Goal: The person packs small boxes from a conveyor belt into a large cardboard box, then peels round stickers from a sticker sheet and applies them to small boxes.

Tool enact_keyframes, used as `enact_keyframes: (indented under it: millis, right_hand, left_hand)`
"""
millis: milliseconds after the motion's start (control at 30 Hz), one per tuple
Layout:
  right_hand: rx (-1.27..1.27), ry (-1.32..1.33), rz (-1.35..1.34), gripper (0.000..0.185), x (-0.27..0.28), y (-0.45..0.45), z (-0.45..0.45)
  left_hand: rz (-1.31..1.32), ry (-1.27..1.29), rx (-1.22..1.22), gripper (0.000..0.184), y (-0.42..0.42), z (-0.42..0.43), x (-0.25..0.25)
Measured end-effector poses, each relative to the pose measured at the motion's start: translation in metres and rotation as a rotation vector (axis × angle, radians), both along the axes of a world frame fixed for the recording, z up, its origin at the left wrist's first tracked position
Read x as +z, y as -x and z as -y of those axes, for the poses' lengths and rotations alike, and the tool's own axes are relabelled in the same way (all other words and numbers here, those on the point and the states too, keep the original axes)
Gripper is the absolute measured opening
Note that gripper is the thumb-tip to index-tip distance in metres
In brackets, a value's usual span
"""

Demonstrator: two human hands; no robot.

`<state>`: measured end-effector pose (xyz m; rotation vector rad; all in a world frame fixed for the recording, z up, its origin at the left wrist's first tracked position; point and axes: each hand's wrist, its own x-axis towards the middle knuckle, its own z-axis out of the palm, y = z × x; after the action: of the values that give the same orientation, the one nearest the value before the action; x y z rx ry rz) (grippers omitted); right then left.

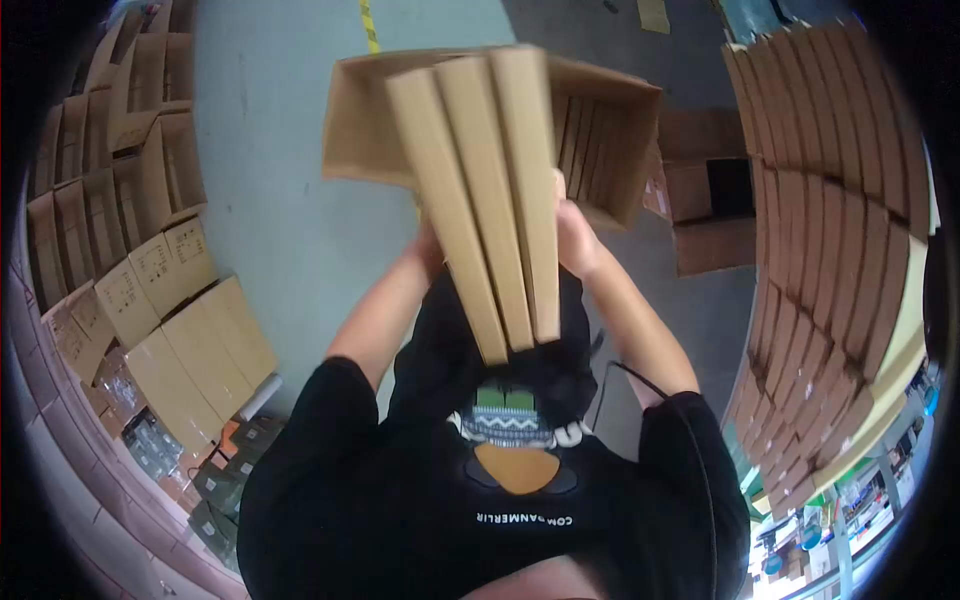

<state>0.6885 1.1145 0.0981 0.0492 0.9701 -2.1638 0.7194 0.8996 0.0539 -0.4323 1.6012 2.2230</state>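
Three slim, flat cardboard boxes (480, 200) stand side by side in front of my chest, slightly fanned, long edges toward me. My right hand (575, 238) is closed against their right side, with its fingers partly visible. My left hand (430, 248) presses on the left side and is mostly hidden behind the boxes. Just beyond them is a large open cardboard carton (365, 125). Several similar flat boxes (590, 150) stand upright in its right part. The held boxes cover the carton's middle.
Stacks of open cartons (150, 90) line the left, with closed cartons (200, 350) nearer me. A tall wall of stacked flat cardboard (830, 200) rises on the right. An open carton (700, 190) lies beside it on the grey floor (265, 130). A cable (690, 440) hangs by my right arm.
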Motion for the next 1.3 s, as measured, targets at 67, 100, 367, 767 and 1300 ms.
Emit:
enact_keyframes:
  millis: [67, 100, 367, 767, 1300]
  right_hand:
    - [-0.13, -0.198, -0.127, 0.058, -0.092, 0.03, 0.024]
    - [-0.251, -0.293, -0.255, 0.047, -0.139, 0.037, 0.035]
    - [-0.556, -0.237, 0.433, 0.06, -0.261, 0.057, 0.077]
    - [-0.152, -0.536, 0.6, 0.086, -0.466, 0.119, 0.086]
    - [0.343, -1.83, -0.989, 0.078, -0.568, 0.076, 0.084]
  left_hand:
    - [-0.201, -0.015, -0.049, 0.058, 0.092, 0.013, -0.059]
    - [-0.4, -0.031, -0.091, 0.078, 0.126, 0.01, -0.081]
    - [-0.404, 0.101, -0.13, 0.084, 0.149, 0.009, -0.286]
    - [0.212, 0.003, -0.016, 0.071, 0.161, 0.049, -0.535]
    - [0.548, 0.031, 0.065, 0.047, 0.143, -0.011, -0.675]
